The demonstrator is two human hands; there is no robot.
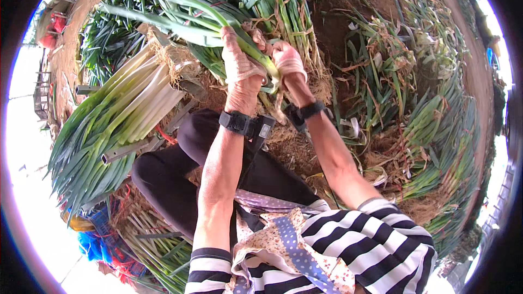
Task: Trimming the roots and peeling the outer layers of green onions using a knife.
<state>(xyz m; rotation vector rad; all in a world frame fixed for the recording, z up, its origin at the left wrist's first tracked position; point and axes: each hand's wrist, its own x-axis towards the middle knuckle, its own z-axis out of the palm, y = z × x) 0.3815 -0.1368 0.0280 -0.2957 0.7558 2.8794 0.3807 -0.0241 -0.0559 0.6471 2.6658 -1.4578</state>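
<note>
My left hand (239, 68) is closed round the stalk of a leek (254, 51), thumb lying along it. Its green leaves fan out to the upper left, and its pale root end points down between my wrists. Close against the stalk's right side, my right hand (287, 61) is also closed, fingers curled at the leek; which layer of it they grip is hidden. Both hands have pale wraps around the palm, and dark straps circle both wrists. Just beyond the hands lies a tied bundle of leeks (280, 8) with dry, brownish outer leaves.
A stack of cleaned leeks (147, 90) with white stems rests on a metal frame (124, 151) at left. Darker green leaves (128, 19) pile up behind it. Withered leaves (376, 60) and more leeks (441, 141) cover the ground at right. Blue bags (98, 239) sit at lower left.
</note>
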